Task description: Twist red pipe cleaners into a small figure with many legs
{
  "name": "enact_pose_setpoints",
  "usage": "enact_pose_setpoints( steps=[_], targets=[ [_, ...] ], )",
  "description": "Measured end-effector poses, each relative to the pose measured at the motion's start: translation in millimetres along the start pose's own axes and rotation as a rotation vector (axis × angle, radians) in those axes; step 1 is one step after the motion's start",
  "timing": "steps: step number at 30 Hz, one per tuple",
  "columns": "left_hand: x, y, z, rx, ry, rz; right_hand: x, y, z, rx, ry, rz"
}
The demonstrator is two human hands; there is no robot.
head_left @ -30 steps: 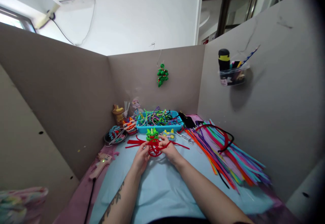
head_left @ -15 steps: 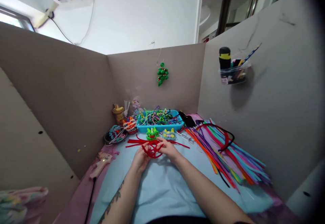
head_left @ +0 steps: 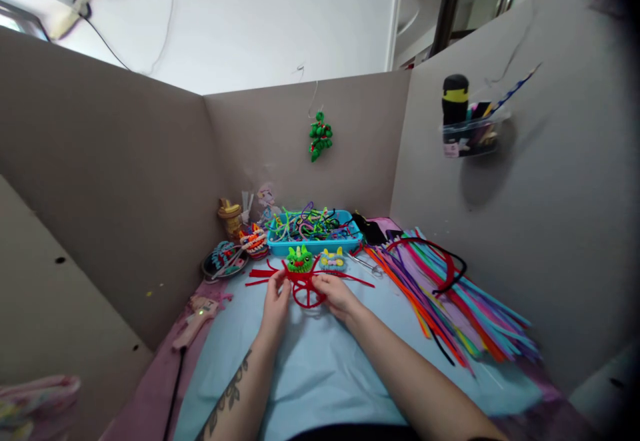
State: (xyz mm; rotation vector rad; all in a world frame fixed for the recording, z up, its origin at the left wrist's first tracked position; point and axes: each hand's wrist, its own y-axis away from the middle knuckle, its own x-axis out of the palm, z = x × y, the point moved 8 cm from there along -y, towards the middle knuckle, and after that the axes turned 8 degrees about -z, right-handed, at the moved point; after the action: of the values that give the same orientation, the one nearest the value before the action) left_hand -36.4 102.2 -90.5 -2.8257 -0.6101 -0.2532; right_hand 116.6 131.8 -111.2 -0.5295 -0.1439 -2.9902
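Observation:
A red pipe-cleaner frame [head_left: 309, 305], a ring with crossing spokes and loose ends sticking up, hangs between my two hands above the blue sheet. My right hand [head_left: 337, 294] pinches its right side. On the left, my left hand [head_left: 277, 296] has thumb and fingers closed at a red strand of the same piece. Just beyond stand a green pipe-cleaner creature head [head_left: 300, 262] with a red mouth and a blue-and-yellow one [head_left: 332, 260]. Loose red pipe cleaners [head_left: 260, 273] lie behind the hands.
A blue tray [head_left: 290, 248] of pipe-cleaner scraps stands at the back. Long coloured pipe cleaners [head_left: 450, 307] spread on the right, beside scissors [head_left: 367, 265]. At left are a pink glue gun [head_left: 197, 321] and a dark dish [head_left: 210, 273]. Grey panels [head_left: 270, 134] enclose the table.
The red frame has turned and tipped, its ring now hanging lower with strands pointing up. My left hand has shifted slightly left and upright. The view has tilted down a little.

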Motion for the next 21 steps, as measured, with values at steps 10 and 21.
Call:
enact_pose_setpoints(
  steps=[10,21],
  targets=[
    [15.9,13.1,-28.1,0.365,-0.42,0.196,16.2,12.8,-18.9,0.204,0.001,0.181],
    [-16.5,-5.5,-18.6,0.114,-0.399,0.097,-21.0,-9.7,6.2,-0.209,0.541,-0.04]
  ],
)
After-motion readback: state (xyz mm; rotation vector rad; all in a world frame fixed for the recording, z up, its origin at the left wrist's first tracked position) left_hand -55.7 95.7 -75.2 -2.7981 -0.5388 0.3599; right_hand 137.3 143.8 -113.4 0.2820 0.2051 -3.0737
